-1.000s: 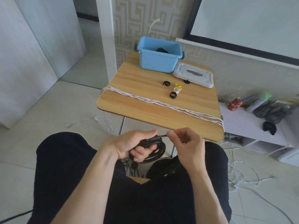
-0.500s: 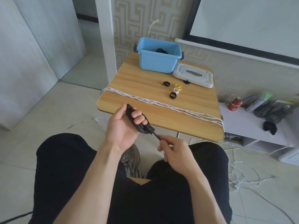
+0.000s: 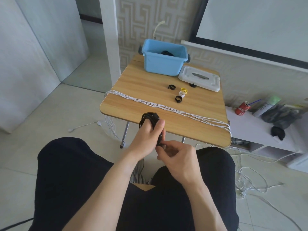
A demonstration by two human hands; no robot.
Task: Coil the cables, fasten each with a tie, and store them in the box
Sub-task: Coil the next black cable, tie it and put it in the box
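Black coiled cable (image 3: 150,117) is sitting in left hand (image 3: 146,136), fingers curling around it | right hand (image 3: 179,157) is pinching its lower end | white cable (image 3: 166,108) is lying across table (image 3: 145,82) | ties (image 3: 178,98) are resting beyond | blue box (image 3: 162,65) is standing farthest.

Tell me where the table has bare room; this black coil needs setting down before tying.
Bare wood lies between the blue box and the white cable, left of the ties. A narrower strip runs along the near edge. It is crowded around the ties and lid.

Soda can (image 3: 242,108), spray btl (image 3: 266,105)
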